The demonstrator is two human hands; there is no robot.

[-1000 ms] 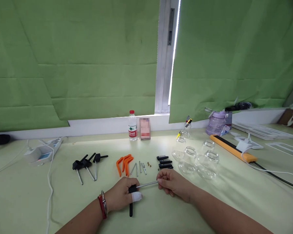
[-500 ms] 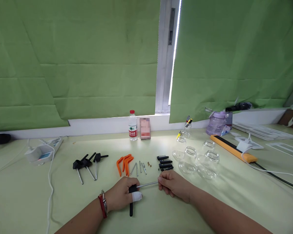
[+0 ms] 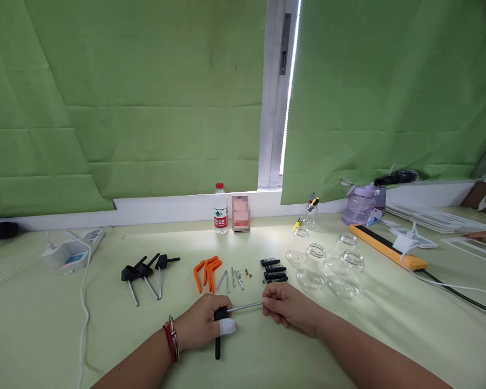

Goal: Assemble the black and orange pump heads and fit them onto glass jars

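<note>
Holding the black angular plastic piece (image 3: 217,347) firmly while the fingertips work in line with its thin silvery metal rod (image 3: 245,306) should stop it twisting. The left hand (image 3: 197,325) is closed around the black head; the right hand (image 3: 288,307) pinches the rod's right end, the tip hidden. The piece thus spans between both hands at the desk's (image 3: 251,364) near side; farther lie silvery metal bolts (image 3: 227,282) and curved orange plastic pieces (image 3: 211,274).

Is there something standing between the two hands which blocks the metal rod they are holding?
Nothing visible does. The left hand grips the black head, the right hand pinches the metal rod at its other end, and only the rod crosses between them.
</note>
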